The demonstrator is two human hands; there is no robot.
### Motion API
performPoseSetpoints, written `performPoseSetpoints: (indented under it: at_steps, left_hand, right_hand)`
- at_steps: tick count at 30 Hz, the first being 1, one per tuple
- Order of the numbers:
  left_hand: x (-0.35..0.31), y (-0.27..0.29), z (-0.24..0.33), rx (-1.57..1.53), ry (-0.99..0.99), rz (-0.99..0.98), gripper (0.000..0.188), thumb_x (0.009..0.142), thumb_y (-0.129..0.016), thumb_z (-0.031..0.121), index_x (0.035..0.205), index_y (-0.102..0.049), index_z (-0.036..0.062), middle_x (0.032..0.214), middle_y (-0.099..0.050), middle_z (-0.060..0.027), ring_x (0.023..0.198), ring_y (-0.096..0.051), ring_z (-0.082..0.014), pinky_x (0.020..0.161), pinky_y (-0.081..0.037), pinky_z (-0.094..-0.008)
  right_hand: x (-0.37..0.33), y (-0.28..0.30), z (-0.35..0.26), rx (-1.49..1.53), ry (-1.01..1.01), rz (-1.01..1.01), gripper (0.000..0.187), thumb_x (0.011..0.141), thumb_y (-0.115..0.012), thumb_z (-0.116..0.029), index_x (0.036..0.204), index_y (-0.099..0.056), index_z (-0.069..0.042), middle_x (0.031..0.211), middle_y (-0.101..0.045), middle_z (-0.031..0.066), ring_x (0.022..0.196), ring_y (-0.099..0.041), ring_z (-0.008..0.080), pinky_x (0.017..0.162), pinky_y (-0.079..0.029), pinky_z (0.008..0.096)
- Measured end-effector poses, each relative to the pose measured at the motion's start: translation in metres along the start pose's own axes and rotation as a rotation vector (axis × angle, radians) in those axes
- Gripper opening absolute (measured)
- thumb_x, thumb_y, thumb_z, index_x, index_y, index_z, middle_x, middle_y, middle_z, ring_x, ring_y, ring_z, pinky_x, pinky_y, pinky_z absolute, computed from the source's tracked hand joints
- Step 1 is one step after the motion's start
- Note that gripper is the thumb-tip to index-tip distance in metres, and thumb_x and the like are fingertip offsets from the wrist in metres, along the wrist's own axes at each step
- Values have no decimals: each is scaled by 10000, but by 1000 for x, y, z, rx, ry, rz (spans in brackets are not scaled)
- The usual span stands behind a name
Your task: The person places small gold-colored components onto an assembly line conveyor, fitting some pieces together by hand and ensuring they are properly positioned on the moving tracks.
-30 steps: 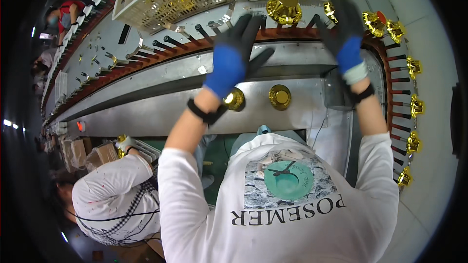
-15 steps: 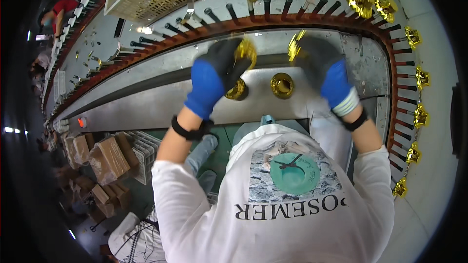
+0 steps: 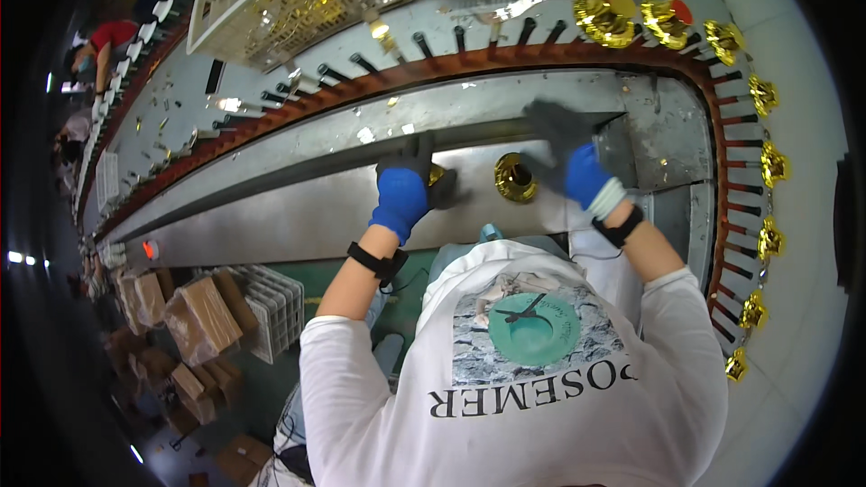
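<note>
Operating remotely, I see gold cups (image 3: 774,162) lining the right of the brown rail (image 3: 487,61), bare pegs (image 3: 526,32) remaining mid-rail, and, on its near side, my left grip (image 3: 408,182) over one cup (image 3: 436,174), closure hidden, my right grip (image 3: 570,149) spread, empty, beside another cup (image 3: 515,186).

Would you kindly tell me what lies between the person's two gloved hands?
In the head view, a shiny gold flanged cup sits on the metal bench between the left hand and the right hand.
</note>
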State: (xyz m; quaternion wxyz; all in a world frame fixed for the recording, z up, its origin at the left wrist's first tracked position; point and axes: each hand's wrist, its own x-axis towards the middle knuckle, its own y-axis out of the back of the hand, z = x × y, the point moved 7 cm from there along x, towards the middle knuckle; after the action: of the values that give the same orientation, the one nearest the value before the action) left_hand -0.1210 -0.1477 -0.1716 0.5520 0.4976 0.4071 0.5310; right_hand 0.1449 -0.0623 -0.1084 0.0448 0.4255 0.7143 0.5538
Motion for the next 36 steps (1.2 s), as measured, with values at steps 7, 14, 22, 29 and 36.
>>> performPoseSetpoints:
  at_steps: [7, 14, 22, 29, 36]
  left_hand:
    - [186, 154, 150, -271, -292, 373, 638, 941, -796, 475, 1412, -642, 74, 1202, -747, -253, 946, -761, -426, 782, -620, -495]
    - [267, 111, 149, -203, -363, 248, 485, 914, -757, 528, 1181, -694, 128, 1095, -752, -185, 911, -744, -414, 807, -584, -543]
    - [68, 99, 52, -512, -82, 215, 515, 889, -872, 354, 1277, -730, 46, 1110, -768, -198, 944, -756, -356, 826, -609, -432]
    - [-36, -58, -41, -361, 208, -45, 654, 911, -815, 441, 1404, -663, 40, 1121, -752, -256, 957, -739, -419, 844, -596, -514]
    - [-14, -39, -16, -24, 168, -88, 971, 866, -824, 546, 1541, -494, -70, 1426, -610, -365, 1209, -675, -503, 993, -581, -533]
  right_hand:
    - [101, 187, 158, -381, -125, 391, 570, 972, -800, -355, 1421, -653, -36, 1328, -709, 254, 1213, -683, 442, 1039, -554, 479]
    - [93, 118, 206, 45, -193, 261, 561, 970, -809, -267, 1445, -623, -34, 1253, -746, 208, 1197, -726, 303, 1020, -572, 401]
    - [10, 82, 29, 244, -205, 68, 603, 816, -895, -212, 1363, -687, -66, 1195, -749, 207, 1100, -717, 393, 995, -564, 483]
    - [-61, -89, 28, 75, -233, -448, 671, 824, -860, -327, 1416, -627, -113, 1228, -730, 180, 1089, -699, 389, 995, -527, 500]
    - [-49, -20, 32, 23, -130, -37, 741, 850, -846, -354, 1482, -590, -64, 1353, -691, 205, 1254, -649, 401, 1096, -505, 495]
